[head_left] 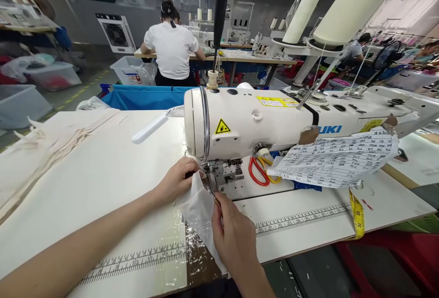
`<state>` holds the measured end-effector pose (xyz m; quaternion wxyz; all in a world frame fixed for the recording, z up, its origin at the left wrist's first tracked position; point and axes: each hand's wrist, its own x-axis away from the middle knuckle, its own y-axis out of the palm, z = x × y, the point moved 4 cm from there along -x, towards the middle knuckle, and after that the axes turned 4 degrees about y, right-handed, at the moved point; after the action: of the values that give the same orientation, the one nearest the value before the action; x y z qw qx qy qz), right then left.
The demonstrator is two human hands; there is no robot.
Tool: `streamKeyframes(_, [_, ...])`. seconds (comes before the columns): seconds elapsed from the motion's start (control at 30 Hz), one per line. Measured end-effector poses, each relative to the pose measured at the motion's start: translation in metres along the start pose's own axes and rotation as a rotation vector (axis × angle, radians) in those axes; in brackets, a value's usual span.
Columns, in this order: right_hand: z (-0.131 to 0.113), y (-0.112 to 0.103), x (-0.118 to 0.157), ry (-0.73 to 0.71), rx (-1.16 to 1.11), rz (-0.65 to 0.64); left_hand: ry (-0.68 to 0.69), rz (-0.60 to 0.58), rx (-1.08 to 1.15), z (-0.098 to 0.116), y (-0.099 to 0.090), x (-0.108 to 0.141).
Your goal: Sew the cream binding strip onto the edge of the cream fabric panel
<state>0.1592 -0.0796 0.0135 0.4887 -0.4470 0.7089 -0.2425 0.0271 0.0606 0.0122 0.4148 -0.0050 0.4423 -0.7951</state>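
Note:
My left hand (180, 180) is closed, its fingertips pinching the top of a thin white piece of fabric (197, 204) close under the head of the sewing machine (236, 115). In my right hand (235, 231) is a slim metal tool (210, 187), pointing up at the fabric by my left fingertips. Whether it is tweezers or thread snips I cannot tell. The fabric hangs down between both hands to the table's front edge. My fingers and the fabric partly hide the needle area.
Scissors (259, 171) with red and yellow handles lie behind the needle area. A printed sheet (338, 158) hangs from the machine, a yellow measuring tape (357, 215) over the table edge. Cream fabric pieces (58, 151) lie left. A person (174, 46) sits at a table ahead.

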Motion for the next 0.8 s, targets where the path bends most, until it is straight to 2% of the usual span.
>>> streamKeyframes(0.3, [-0.001,0.002,-0.001,-0.005,0.022,0.007,0.044,-0.001,-0.034,-0.003,0.002,0.000])
streamKeyframes(0.8, [-0.004,0.002,0.001,-0.007,0.084,0.053,0.256,0.079,-0.217,0.008,0.006,0.001])
